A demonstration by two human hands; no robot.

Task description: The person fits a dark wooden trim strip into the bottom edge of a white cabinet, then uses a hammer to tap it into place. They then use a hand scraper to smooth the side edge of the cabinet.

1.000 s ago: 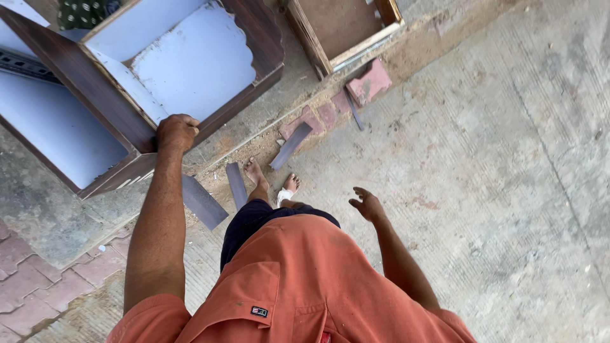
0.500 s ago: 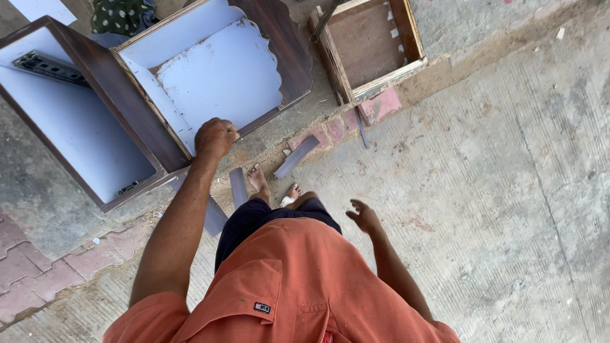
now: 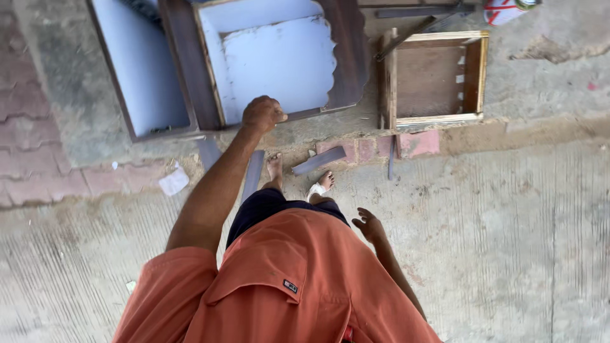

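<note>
Cabinet (image 3: 279,63) now squarer-on, its rim seemingly under clenched left grip (image 3: 262,114) (right grip (image 3: 368,223) loose).

The dark cabinet (image 3: 190,76) runs off the top edge, the red-and-white container (image 3: 505,9) is clipped there too, and the left hand (image 3: 262,114) covers the cabinet's rim.
</note>
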